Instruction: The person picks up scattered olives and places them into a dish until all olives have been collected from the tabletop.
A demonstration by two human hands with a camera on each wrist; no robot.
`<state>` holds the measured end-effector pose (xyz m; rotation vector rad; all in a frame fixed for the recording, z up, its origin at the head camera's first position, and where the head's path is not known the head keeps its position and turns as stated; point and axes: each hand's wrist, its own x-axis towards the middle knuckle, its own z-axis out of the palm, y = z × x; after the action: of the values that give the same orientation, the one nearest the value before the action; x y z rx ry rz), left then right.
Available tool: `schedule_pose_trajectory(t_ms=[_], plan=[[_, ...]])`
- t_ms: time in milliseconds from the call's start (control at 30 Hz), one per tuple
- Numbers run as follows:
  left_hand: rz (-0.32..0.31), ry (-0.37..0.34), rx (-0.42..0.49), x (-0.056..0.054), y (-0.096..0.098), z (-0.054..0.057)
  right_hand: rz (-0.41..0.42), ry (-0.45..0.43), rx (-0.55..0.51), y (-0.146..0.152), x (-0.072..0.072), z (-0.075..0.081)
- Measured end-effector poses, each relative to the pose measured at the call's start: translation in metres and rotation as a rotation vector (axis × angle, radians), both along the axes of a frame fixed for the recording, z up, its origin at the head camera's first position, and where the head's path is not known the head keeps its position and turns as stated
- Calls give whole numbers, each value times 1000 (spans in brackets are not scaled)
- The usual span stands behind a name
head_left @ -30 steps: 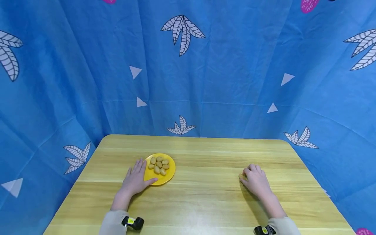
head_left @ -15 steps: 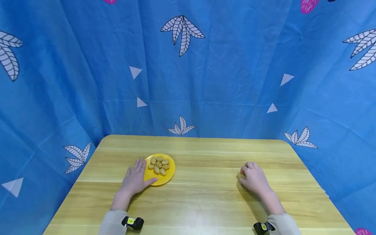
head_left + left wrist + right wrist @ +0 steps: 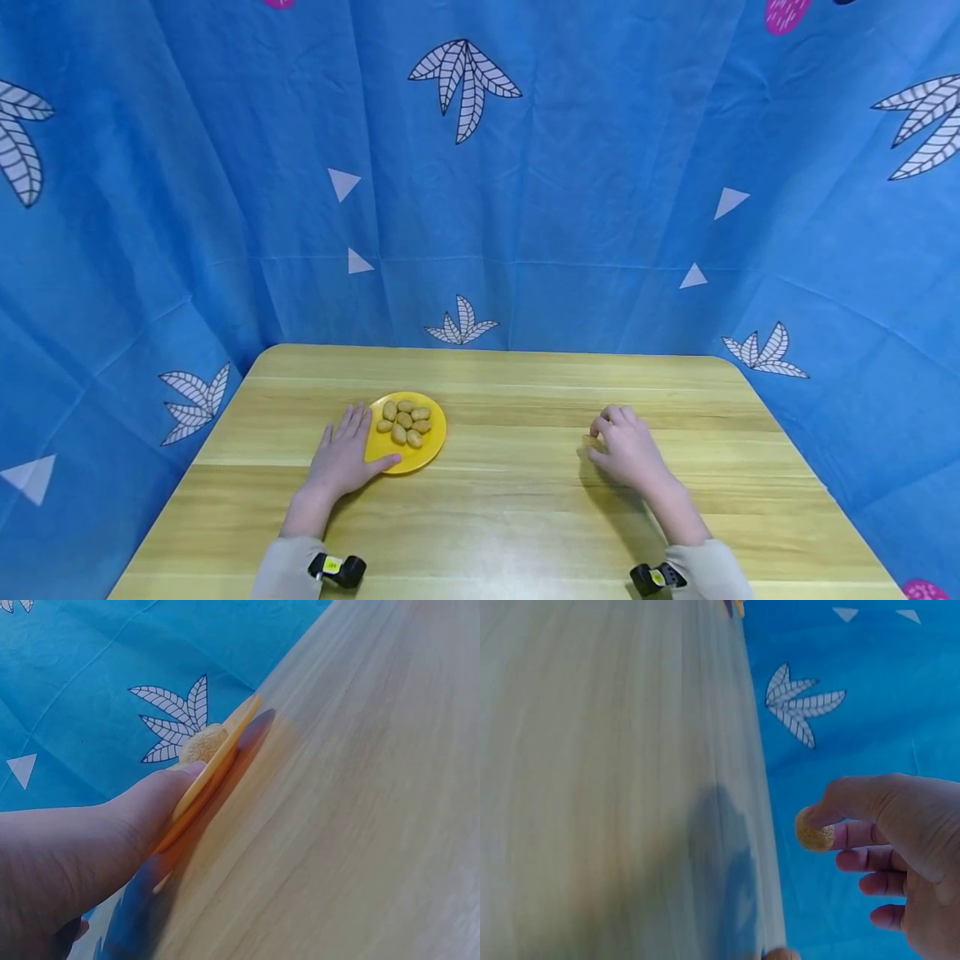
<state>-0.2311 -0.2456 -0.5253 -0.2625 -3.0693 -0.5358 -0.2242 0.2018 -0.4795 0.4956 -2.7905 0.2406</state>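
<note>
A round yellow plate [image 3: 429,448] lies on the left part of the table, with several tan oval walnut-like pieces [image 3: 406,421] grouped on it. Against the plate's left side rests my left hand [image 3: 343,460]. Its fingers are straight and the thumb lies over the near rim, as the left wrist view also shows. Well to the right of the plate, my right hand [image 3: 628,450] is held over the table. In the right wrist view it pinches one rough-skinned, tan walnut-like piece [image 3: 814,829] between thumb and index finger, the other fingers loosely bent.
The wooden table [image 3: 510,517] has rounded far corners. Behind and beside it hangs a blue curtain [image 3: 570,192] with white leaf and triangle prints. A small brownish shape [image 3: 781,954] at the bottom of the right wrist view is too cut off to tell.
My right hand has shifted left, toward the plate, and slightly away from me, carrying the walnut-like piece. My left hand, the plate and the pieces on it look unchanged.
</note>
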Motion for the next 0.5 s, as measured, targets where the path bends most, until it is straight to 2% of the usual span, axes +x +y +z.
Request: schedule_pose_trajectory(t_ms=[267,500], plan=[[-5,17,6,1,0,2,45,10,-15,-26,-5,2],[-2,13,23,1,-2,4,119,48,-23,-50,-9,5]])
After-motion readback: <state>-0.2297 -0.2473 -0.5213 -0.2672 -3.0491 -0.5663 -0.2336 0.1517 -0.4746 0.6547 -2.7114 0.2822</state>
